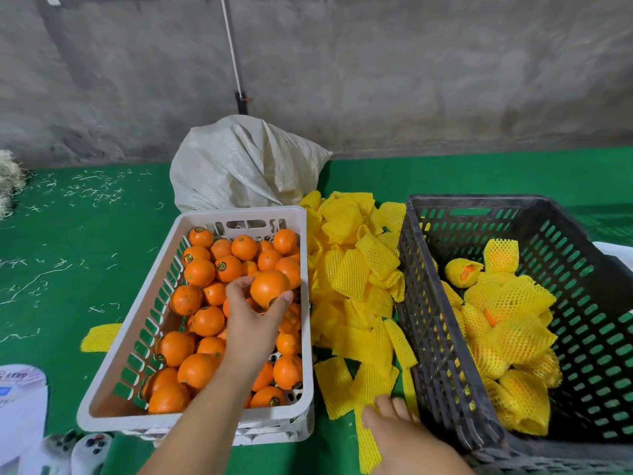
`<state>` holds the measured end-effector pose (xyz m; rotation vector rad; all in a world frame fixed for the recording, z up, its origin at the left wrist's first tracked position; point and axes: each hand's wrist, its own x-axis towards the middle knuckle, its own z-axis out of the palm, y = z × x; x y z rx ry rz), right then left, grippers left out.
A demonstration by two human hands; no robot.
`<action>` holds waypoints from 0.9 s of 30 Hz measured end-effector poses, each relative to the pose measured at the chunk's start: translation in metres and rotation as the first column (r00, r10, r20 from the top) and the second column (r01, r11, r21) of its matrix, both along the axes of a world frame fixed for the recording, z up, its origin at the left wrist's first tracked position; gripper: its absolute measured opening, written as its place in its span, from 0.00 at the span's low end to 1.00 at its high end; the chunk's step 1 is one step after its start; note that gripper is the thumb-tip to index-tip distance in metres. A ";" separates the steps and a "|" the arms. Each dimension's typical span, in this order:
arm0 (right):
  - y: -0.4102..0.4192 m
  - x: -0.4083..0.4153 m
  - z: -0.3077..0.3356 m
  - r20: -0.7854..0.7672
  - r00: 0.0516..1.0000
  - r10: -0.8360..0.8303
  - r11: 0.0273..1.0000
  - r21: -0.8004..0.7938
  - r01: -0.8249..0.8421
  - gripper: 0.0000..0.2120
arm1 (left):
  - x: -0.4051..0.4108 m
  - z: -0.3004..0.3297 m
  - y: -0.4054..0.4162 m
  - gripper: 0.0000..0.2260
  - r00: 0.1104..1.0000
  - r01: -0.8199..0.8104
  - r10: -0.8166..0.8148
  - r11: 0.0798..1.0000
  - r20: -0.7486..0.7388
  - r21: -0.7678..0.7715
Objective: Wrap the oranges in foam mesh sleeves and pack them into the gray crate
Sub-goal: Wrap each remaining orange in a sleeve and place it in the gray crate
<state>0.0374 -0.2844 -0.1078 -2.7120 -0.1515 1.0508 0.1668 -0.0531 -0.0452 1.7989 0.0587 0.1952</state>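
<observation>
A: The right hand point(400, 430)?
B: Fingertips are buried in the sleeves point(356, 279), so its grip is unclear.
A: And the corner?
B: The gray crate point(445, 337) is cut off at the bottom edge; the white tub's point(20, 406) label is blurred.

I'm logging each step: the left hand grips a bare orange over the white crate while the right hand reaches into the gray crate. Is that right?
Not quite. The head view shows the right hand on the loose yellow foam sleeves lying between the crates, outside the gray crate. The rest holds: the left hand grips a bare orange over the white crate.
</observation>
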 end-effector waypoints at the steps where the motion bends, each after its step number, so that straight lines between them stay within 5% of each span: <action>1: 0.001 -0.005 -0.010 -0.019 0.999 0.028 0.999 -0.035 -0.029 0.29 | -0.009 0.004 -0.008 0.24 0.999 0.040 -0.039 0.998 0.031 -0.049; 8: -0.007 -0.004 -0.027 0.027 1.000 -0.006 0.997 -0.071 0.008 0.25 | -0.052 0.011 -0.043 0.28 0.974 0.222 -0.225 0.955 0.011 -0.198; 13: 0.010 -0.026 -0.044 0.039 0.980 0.193 0.960 -0.215 -0.181 0.27 | -0.056 0.007 -0.048 0.30 0.979 0.189 -0.203 0.950 -0.030 -0.249; 17: 0.007 -0.023 -0.039 0.050 0.997 0.060 0.990 -0.134 -0.053 0.23 | -0.058 0.011 -0.048 0.30 0.976 0.200 -0.214 0.949 -0.033 -0.243; 19: 0.003 -0.011 -0.023 0.062 0.991 -0.121 0.992 0.034 0.119 0.16 | -0.060 0.011 -0.048 0.30 0.976 0.198 -0.213 0.949 -0.035 -0.245; 21: 0.002 -0.005 -0.007 0.139 0.890 -0.434 0.882 0.269 0.388 0.07 | -0.061 0.013 -0.047 0.31 0.974 0.205 -0.224 0.943 -0.042 -0.262; 23: 0.004 0.004 0.014 0.143 0.701 -0.698 0.655 0.522 0.546 0.10 | -0.062 0.015 -0.049 0.34 0.967 0.215 -0.247 0.925 -0.066 -0.313; 27: 0.005 0.027 0.058 0.121 0.337 -0.934 0.281 0.831 0.480 0.16 | -0.062 0.022 -0.054 0.35 0.940 0.241 -0.315 0.887 -0.134 -0.393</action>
